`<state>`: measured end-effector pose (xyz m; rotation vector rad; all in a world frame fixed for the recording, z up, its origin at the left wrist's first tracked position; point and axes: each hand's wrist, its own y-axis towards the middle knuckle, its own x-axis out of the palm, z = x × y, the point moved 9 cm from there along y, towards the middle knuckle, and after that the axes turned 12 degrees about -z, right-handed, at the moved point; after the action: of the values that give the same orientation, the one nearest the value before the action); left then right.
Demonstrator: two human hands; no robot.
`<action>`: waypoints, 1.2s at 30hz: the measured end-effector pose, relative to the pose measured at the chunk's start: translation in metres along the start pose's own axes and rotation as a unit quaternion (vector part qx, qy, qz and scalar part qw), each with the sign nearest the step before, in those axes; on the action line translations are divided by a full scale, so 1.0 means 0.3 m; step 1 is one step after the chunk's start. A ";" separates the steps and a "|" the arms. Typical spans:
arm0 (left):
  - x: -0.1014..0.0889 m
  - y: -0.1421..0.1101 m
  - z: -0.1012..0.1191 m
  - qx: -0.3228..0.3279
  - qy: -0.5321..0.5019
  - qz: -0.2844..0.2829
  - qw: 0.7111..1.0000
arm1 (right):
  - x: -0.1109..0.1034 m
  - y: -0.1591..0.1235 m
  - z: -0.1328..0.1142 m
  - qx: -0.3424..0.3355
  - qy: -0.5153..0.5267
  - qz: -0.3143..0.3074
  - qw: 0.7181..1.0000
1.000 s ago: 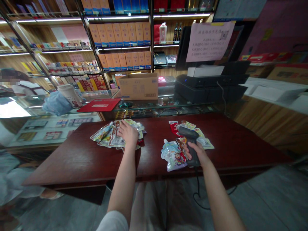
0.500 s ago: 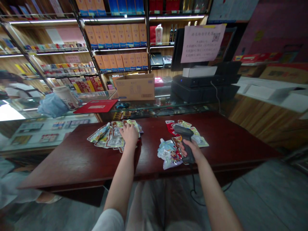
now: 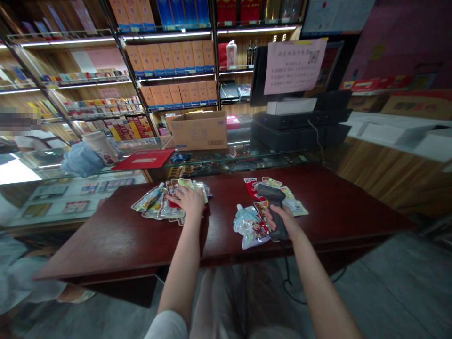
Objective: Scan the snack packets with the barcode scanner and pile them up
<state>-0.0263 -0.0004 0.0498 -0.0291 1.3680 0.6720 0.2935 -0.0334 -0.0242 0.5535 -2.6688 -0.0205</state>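
Observation:
On the left of the dark red table [image 3: 116, 240] lies a spread pile of colourful snack packets [image 3: 152, 201]. My left hand [image 3: 190, 200] rests on the right part of that pile with its fingers apart, and a bit of red packet shows beneath them. My right hand [image 3: 282, 220] is wrapped round the handle of a dark grey barcode scanner [image 3: 271, 193], whose cord hangs over the table's front edge. Under and beside the scanner are more packets: a pale blue and purple pouch [image 3: 249, 226], a red packet [image 3: 250, 187] and green-yellow ones [image 3: 295, 206].
Behind the table runs a glass counter with an open cardboard box [image 3: 199, 132], a red folder [image 3: 143, 160] and a computer mouse [image 3: 181, 158]. A black cash register [image 3: 296, 132] stands at the right. Another person [image 3: 37, 141] is at the far left. Shelves of boxes line the back.
My left hand has shifted slightly over the pile, and a red packet now shows under its fingers. My right hand keeps the scanner over the right-hand packets. The view has turned a little.

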 end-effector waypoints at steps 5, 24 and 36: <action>0.012 -0.004 0.034 0.047 0.032 -0.010 0.998 | 0.010 -0.008 -0.005 0.001 0.005 -0.006 1.000; -0.002 -0.075 0.223 0.231 -0.073 -0.053 0.969 | 0.008 -0.008 -0.013 -0.004 0.017 0.005 1.000; 0.321 -0.082 0.646 0.227 -0.156 -0.381 0.883 | -0.079 0.042 0.016 -0.034 0.105 0.047 0.993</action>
<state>0.1616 0.0973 -0.0014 -0.0765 1.0474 -0.3063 0.3066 -0.0129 -0.0367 0.3861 -2.4746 -0.0251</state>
